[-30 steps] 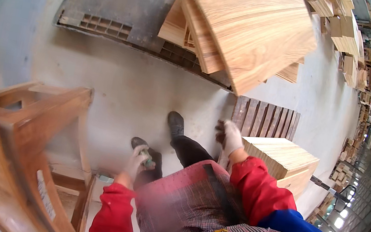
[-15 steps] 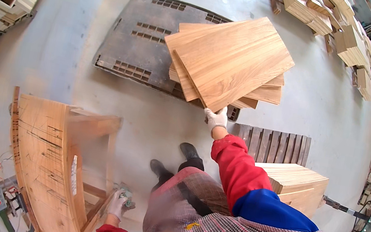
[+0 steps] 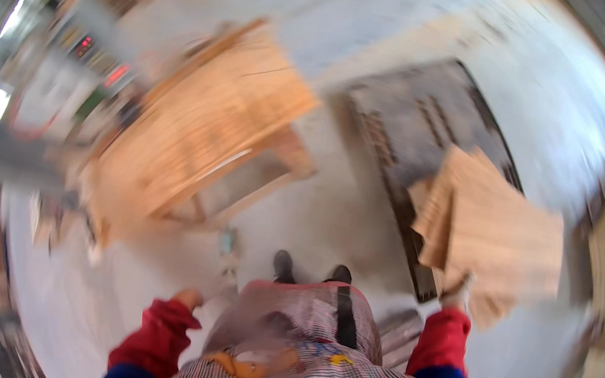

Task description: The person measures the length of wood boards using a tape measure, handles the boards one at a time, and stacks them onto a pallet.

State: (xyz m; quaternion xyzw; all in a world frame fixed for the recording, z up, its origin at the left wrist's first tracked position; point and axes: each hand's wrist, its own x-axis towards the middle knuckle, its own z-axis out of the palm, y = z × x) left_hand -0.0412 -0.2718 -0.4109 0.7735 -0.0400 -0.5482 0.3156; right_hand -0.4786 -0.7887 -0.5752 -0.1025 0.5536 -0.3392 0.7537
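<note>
The picture is smeared by a fast head turn, so fine detail is lost. The right hand [image 3: 456,293], in a pale glove at the end of a red sleeve, reaches up to the lower edge of a stack of wooden panels [image 3: 492,239] that sits skewed on a dark plastic pallet [image 3: 420,121]. The hand touches the stack's near corner, but blur hides whether its grip is closed on a panel or only resting there; it cannot be told. The left hand [image 3: 188,298] hangs low beside the apron, and its grip seems curled around a small greyish tool [image 3: 230,245], though the shape is too blurred to name.

Lifting one panel cleanly would likely call for a firm hold under the edge, sliding it off its neighbours and keeping it level.

The panels are flat, rectangular, light tan with visible grain, fanned unevenly. To the left stands an open wooden frame [image 3: 207,132] of the same pale timber, slatted and boxy. The floor [image 3: 328,226] is smooth grey concrete; the pallet is a gridded, matte moulding.
</note>
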